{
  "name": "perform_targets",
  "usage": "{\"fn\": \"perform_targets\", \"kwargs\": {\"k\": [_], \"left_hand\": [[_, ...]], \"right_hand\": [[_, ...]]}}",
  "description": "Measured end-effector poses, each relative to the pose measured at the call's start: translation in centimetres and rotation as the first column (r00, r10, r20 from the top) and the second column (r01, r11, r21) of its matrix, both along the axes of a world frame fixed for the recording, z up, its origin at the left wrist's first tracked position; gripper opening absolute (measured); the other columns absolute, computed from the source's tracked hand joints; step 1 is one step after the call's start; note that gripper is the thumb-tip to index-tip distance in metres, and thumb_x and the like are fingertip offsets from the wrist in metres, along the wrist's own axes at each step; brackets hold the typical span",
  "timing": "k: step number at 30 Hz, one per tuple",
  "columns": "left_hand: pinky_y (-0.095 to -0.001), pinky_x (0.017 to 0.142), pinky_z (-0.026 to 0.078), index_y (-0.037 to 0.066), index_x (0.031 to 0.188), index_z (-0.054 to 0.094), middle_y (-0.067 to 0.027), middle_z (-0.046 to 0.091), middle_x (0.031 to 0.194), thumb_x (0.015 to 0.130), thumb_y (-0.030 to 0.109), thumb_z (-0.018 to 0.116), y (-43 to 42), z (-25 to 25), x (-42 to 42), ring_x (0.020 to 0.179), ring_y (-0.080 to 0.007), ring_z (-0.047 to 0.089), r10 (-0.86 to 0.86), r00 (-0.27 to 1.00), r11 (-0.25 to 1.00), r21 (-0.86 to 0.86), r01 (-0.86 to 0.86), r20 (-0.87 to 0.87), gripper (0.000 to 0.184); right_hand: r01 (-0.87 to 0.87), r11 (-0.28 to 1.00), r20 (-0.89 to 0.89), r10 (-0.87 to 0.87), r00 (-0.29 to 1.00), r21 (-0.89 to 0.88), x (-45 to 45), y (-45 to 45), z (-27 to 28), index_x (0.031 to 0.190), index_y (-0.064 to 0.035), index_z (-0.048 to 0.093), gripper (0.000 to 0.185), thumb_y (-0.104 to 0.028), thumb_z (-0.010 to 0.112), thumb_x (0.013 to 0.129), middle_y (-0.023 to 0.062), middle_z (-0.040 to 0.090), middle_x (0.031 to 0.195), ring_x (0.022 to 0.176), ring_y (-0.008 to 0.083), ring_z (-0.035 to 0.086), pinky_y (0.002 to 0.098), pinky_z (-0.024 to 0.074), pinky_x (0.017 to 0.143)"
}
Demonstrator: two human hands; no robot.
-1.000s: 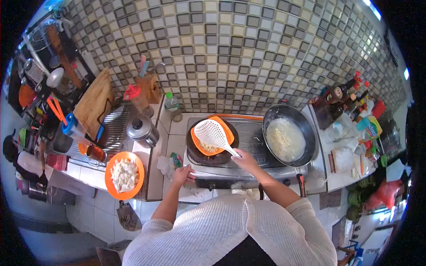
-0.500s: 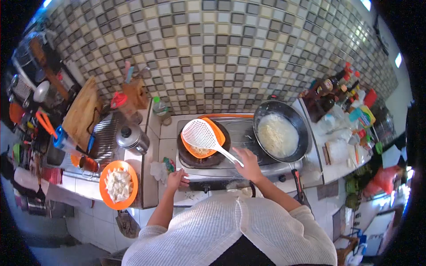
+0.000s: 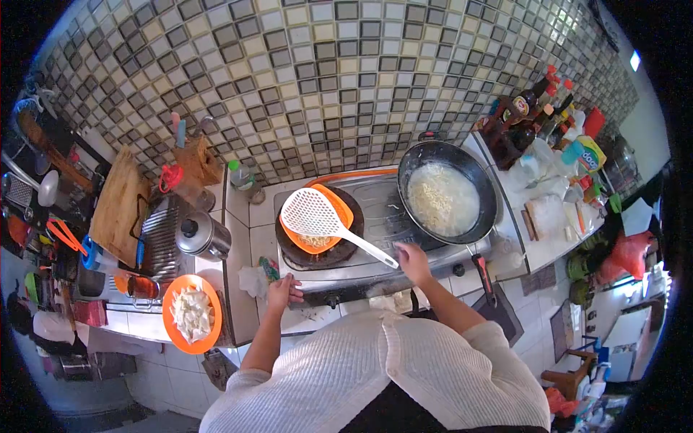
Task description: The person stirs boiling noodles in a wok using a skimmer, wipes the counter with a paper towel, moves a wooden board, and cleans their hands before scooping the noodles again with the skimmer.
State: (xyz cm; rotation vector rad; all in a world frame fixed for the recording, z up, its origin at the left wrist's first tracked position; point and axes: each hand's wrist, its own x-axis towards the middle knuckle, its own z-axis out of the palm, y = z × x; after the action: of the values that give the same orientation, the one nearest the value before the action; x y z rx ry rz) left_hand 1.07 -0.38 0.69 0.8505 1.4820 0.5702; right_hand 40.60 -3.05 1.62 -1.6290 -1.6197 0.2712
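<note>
A white perforated skimmer (image 3: 312,214) rests across an orange square bowl (image 3: 347,211) with noodles in it, which sits on the left burner. My right hand (image 3: 413,263) is just past the end of the skimmer's handle, apart from it, with fingers apart and nothing in them. To the right, a black frying pan (image 3: 487,189) holds noodles (image 3: 439,198) in cloudy liquid. My left hand (image 3: 284,291) is at the stove's front left edge, fingers partly spread and empty, beside a crumpled plastic bag (image 3: 252,281).
An orange plate (image 3: 172,321) of white pieces lies on the left counter edge, near a metal pot (image 3: 203,237) and a wooden board (image 3: 120,206). Bottles (image 3: 514,115) and plastic packs crowd the right counter. The pan's handle (image 3: 482,276) juts over the front edge.
My right hand has let go of the skimmer and moved off its handle. The skimmer stays on the bowl. The whole view has shifted and tilted slightly.
</note>
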Motion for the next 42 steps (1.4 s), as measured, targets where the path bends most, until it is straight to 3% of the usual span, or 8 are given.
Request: {"fn": "perform_targets", "kwargs": {"k": [5,10,19,21,26,31,37,42], "left_hand": [[-0.0242,0.035,0.033,0.003,0.083,0.063,-0.0091,0.063,0.061,0.091,0.044,0.043,0.1,-0.6,-0.2,0.047,-0.0185,0.062,0.001,1.0,1.0,-0.01,-0.002,-0.029,0.046],[-0.0257,0.037,0.041,0.001,0.084,0.063,-0.0108,0.061,0.061,0.09,0.043,0.044,0.0,-0.8,-0.4,0.047,-0.0217,0.062,0.002,1.0,1.0,0.008,-0.002,0.022,0.046],[-0.0317,0.043,0.052,-0.003,0.082,0.061,-0.0139,0.059,0.059,0.09,0.041,0.048,0.5,-0.8,-0.4,0.044,-0.022,0.058,0.038,0.994,0.999,-0.036,-0.034,0.102,0.046],[-0.0246,0.037,0.035,0.006,0.083,0.062,-0.0088,0.063,0.061,0.091,0.046,0.043,0.1,-1.0,-0.5,0.048,-0.0186,0.062,-0.009,0.998,1.0,0.007,0.008,0.062,0.046],[-0.0245,0.037,0.036,0.006,0.083,0.062,-0.0089,0.063,0.061,0.09,0.047,0.044,0.4,0.7,-0.1,0.047,-0.0185,0.062,-0.028,1.0,0.999,-0.044,0.027,-0.014,0.045],[-0.0248,0.037,0.035,0.006,0.083,0.062,-0.0088,0.064,0.061,0.09,0.045,0.044,0.3,-0.1,-0.1,0.047,-0.0184,0.062,-0.019,0.999,0.998,-0.068,0.017,-0.036,0.044],[-0.0254,0.037,0.035,0.005,0.084,0.063,-0.0087,0.064,0.061,0.09,0.044,0.044,0.0,1.1,0.4,0.048,-0.0183,0.063,-0.001,0.999,1.0,-0.017,0.0,-0.043,0.043],[-0.0252,0.036,0.034,0.005,0.084,0.063,-0.0092,0.064,0.062,0.091,0.042,0.044,-0.2,0.4,0.2,0.048,-0.0187,0.063,0.026,1.0,1.0,0.012,-0.026,-0.011,0.043]], "right_hand": [[-0.107,0.937,-0.014,0.108,0.994,-0.331,-2.8,4.5,1.9,0.109,-0.0136,0.06,0.03,-0.017,0.057,0.079,0.0123,0.063,0.09,0.08,0.029,0.061,0.0395,0.0483,0.07],[0.202,0.752,0.253,-0.049,0.966,-0.628,-3.9,9.1,2.2,0.142,-0.0129,0.012,0.082,-0.027,0.056,0.074,0.0213,0.061,0.104,0.093,0.0367,0.06,0.0453,0.0466,0.083],[0.359,0.718,0.334,-0.185,0.924,-0.596,-2.9,10.4,-0.3,0.14,-0.0096,0.021,0.076,-0.026,0.055,0.074,0.0219,0.061,0.103,0.092,0.0356,0.061,0.0445,0.0478,0.081],[0.327,0.717,0.302,-0.169,0.938,-0.615,-3.0,8.5,1.9,0.137,-0.0134,0.028,0.07,-0.026,0.055,0.074,0.0206,0.062,0.1,0.09,0.0353,0.061,0.0447,0.0483,0.079],[0.245,0.731,0.27,-0.087,0.959,-0.637,-3.0,3.3,3.0,0.129,-0.0216,0.04,0.056,-0.026,0.054,0.074,0.0152,0.065,0.094,0.085,0.0348,0.062,0.0445,0.049,0.074],[0.193,0.906,0.203,-0.123,0.971,-0.375,-2.0,2.0,1.9,0.121,-0.0183,0.05,0.044,-0.022,0.05,0.077,0.0141,0.065,0.089,0.08,0.0338,0.062,0.0441,0.0493,0.071],[0.299,0.762,0.364,-0.089,0.927,-0.574,-1.5,6.3,1.8,0.128,-0.022,0.047,0.049,-0.023,0.048,0.079,0.0159,0.063,0.093,0.083,0.0319,0.062,0.0448,0.0501,0.07],[0.231,0.848,0.338,-0.065,0.939,-0.478,-2.2,4.6,1.5,0.124,-0.0254,0.051,0.044,-0.022,0.049,0.08,0.018,0.06,0.102,0.086,0.0318,0.062,0.0442,0.0505,0.07]]}}
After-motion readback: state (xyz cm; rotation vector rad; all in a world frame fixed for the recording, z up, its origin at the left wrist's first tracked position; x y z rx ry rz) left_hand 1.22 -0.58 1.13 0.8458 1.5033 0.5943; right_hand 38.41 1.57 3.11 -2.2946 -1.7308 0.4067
